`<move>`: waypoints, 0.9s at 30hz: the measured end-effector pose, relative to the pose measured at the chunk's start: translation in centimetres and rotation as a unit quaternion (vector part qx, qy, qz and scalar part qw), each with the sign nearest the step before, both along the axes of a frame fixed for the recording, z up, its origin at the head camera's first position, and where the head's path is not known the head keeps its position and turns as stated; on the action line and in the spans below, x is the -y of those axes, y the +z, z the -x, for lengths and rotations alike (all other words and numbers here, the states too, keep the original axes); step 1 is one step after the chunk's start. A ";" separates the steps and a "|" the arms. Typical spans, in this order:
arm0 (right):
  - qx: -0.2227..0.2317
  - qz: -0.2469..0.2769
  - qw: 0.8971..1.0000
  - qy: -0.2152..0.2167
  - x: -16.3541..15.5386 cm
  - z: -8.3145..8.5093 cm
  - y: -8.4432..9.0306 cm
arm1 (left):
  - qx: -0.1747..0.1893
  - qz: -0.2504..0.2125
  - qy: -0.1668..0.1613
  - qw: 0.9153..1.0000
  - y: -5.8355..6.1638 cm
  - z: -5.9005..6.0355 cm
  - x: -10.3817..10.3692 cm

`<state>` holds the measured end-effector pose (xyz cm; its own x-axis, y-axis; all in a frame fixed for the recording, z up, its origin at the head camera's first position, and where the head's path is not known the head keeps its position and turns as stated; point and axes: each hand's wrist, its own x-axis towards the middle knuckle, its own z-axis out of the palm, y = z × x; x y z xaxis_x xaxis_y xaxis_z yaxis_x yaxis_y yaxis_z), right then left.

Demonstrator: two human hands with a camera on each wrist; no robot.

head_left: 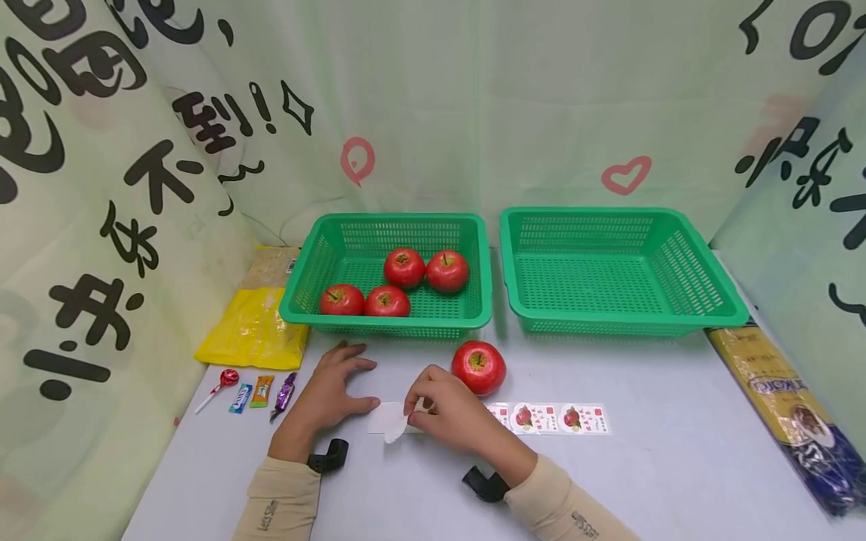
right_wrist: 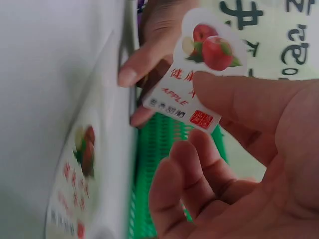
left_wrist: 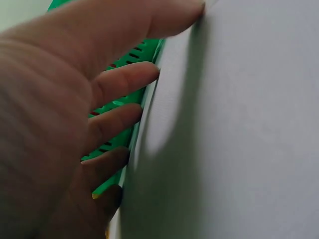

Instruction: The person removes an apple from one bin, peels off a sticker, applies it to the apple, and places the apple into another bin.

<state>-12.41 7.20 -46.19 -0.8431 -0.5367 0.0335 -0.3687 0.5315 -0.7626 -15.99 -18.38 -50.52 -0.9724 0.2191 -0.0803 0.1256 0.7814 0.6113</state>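
A strip of apple stickers lies on the grey table in front of me. My right hand pinches one apple sticker between thumb and fingers and lifts it off the strip's left end; the right wrist view shows the sticker close up. My left hand lies flat with straight fingers, its thumb pressing the strip's bare backing onto the table. A loose red apple sits just beyond my right hand.
A green basket at the back holds several red apples. A second green basket stands to its right. A yellow bag, a lollipop and wrapped candies lie left. A spaghetti packet lies right.
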 end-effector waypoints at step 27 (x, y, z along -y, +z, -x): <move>-0.124 -0.022 0.989 -0.079 -9.2 -1.2 -2.0 | -0.100 -0.066 -0.182 0.976 3.0 -2.1 -11.6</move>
